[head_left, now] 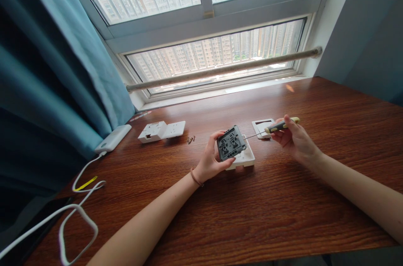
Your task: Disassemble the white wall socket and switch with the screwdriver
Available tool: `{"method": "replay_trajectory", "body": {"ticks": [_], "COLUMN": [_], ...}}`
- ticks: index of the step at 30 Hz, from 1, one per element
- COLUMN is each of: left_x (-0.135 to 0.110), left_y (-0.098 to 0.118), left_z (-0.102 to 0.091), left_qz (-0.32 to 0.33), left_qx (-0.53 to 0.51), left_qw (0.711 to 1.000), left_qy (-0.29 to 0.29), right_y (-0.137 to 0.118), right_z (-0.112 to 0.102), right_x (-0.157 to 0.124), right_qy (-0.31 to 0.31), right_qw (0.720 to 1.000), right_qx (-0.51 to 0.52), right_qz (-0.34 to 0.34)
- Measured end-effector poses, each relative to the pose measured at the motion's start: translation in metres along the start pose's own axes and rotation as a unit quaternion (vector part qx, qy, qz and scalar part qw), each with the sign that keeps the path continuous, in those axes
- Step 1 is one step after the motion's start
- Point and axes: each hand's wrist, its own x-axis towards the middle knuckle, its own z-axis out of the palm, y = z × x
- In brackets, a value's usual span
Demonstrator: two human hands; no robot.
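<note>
My left hand [212, 159] grips a dark grey wall switch module [232, 143] by its edges, tilted above the table. In my right hand [294, 140] is a screwdriver [281, 125] with a grey and yellow handle. Its thin shaft points left, and the tip is at the module's right edge; whether it touches cannot be made out. Beneath the module, partly hidden, sits a white mounting box [248, 157] on the table. A white square frame [260, 126] lies behind the screwdriver.
Left of my hands are several small screws [190, 139], a white socket box [153, 131] and a white socket panel [175, 129]. A white power bank [113, 138] with a white cable [82, 173] lies by the blue curtain [103, 69]. The wooden table [252, 211] meets a window.
</note>
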Motion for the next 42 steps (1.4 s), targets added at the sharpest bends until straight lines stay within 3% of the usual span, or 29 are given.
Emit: {"method": "replay_trajectory", "body": {"ticks": [4,7,12,18,24,36,42], "left_x": [-0.002,-0.004,-0.01,-0.02,-0.022,-0.011,-0.005], "left_y": [-0.002,0.0,0.02,0.05,0.055,0.035,0.023], "left_z": [-0.002,-0.003,0.008,0.031,0.033,0.021,0.012], "left_qz": [0.031,0.08,0.181,0.158,0.14,0.057,0.041], "left_qx": [0.0,0.041,0.186,0.279,0.295,0.365,0.391], "left_qw": [0.999,0.996,0.963,0.929,0.914,0.912,0.908], "left_qy": [0.017,0.01,-0.067,-0.184,-0.242,-0.18,-0.145], "right_y": [0.0,-0.002,-0.008,-0.012,-0.013,-0.011,-0.004], "right_z": [-0.002,-0.006,-0.013,-0.007,-0.004,-0.005,-0.009], "right_x": [0.001,0.005,0.012,0.008,0.005,0.005,0.007], "right_qy": [-0.018,0.014,0.041,0.004,0.001,-0.003,0.049], "right_qw": [1.0,1.0,0.998,0.995,0.994,0.993,0.982], "right_qx": [0.007,0.007,-0.038,-0.098,-0.112,-0.118,-0.18], "right_qz": [0.019,0.027,0.0,0.011,0.014,0.011,-0.013]}}
